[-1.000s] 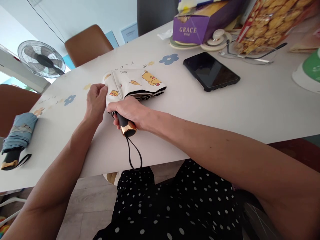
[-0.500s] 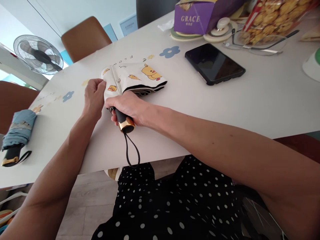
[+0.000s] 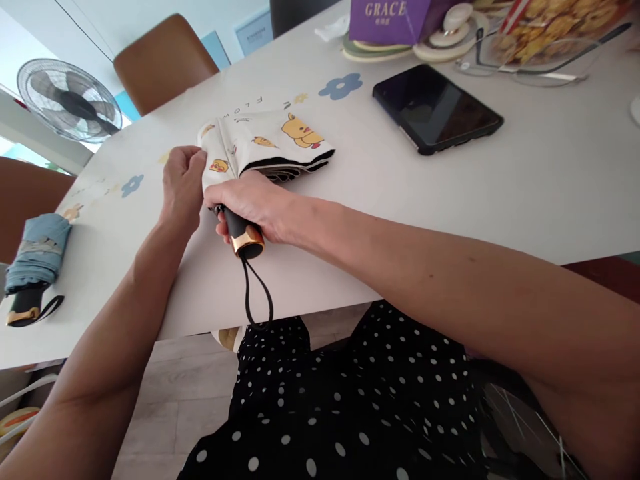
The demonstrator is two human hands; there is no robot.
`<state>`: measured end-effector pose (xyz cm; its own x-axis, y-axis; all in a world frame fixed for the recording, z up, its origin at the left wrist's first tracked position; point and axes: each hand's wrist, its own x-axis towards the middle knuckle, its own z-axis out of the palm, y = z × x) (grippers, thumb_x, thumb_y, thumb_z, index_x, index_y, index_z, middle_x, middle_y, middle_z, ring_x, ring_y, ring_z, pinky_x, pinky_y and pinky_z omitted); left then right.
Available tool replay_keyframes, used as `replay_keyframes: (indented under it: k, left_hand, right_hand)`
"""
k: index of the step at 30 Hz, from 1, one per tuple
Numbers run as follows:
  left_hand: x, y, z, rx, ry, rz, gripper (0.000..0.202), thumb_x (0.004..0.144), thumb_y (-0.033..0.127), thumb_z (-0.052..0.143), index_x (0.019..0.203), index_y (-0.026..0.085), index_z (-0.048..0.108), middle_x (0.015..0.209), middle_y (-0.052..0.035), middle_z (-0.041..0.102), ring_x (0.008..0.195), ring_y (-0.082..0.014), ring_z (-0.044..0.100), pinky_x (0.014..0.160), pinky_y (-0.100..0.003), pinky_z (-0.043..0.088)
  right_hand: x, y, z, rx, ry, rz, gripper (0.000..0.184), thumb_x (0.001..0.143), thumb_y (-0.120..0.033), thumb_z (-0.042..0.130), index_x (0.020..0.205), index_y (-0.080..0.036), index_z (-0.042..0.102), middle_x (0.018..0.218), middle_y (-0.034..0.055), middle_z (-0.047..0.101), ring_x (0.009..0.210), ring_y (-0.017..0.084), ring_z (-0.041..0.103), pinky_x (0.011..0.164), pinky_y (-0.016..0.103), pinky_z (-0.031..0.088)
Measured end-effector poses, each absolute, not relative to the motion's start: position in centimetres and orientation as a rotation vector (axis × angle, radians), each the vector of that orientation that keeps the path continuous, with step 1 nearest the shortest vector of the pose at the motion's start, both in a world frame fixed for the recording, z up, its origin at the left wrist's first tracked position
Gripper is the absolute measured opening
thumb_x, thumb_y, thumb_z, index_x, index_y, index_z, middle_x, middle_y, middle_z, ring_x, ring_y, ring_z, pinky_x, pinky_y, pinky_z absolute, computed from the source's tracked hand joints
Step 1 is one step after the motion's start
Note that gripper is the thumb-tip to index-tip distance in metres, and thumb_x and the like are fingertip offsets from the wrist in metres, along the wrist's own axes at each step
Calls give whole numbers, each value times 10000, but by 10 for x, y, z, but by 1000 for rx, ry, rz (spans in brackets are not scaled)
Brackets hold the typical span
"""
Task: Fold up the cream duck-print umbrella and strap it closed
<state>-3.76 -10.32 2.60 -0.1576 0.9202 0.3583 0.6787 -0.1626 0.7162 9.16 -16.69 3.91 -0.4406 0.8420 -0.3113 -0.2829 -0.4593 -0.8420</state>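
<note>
A folded white umbrella [image 3: 270, 143] with yellow duck prints lies on the white table [image 3: 400, 193]. My right hand [image 3: 253, 203] is wrapped round its black handle with a gold ring [image 3: 243, 240], whose black wrist strap hangs over the table's front edge. My left hand [image 3: 183, 183] pinches the canopy fabric at the umbrella's left side, fingers closed on a fold. The canopy's black underside shows along its right edge.
A rolled blue umbrella [image 3: 33, 260] lies at the table's left end. A black phone [image 3: 435, 107] lies to the right, a purple box [image 3: 390, 17], glasses [image 3: 530, 57] and a snack bag behind it. Brown chairs [image 3: 160, 60] and a fan [image 3: 67, 100] stand beyond the table.
Both hands keep their hold on the umbrella. The view has tilted down a little, so everything on the table sits higher in the picture.
</note>
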Motion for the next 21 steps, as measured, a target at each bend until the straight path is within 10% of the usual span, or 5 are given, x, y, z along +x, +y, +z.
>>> replay_keyframes:
  k: [21]
  left_hand:
    - [-34,-101,30,1849,1929,1147,152,843,216,453,868,125,572,833,-30,557,804,-134,494,753,-264,413]
  right_hand:
    - [93,-169,40,-937,-996,1940,77,747,-57,470,781,-121,445,561,1,463,431,100,516,335,164,414]
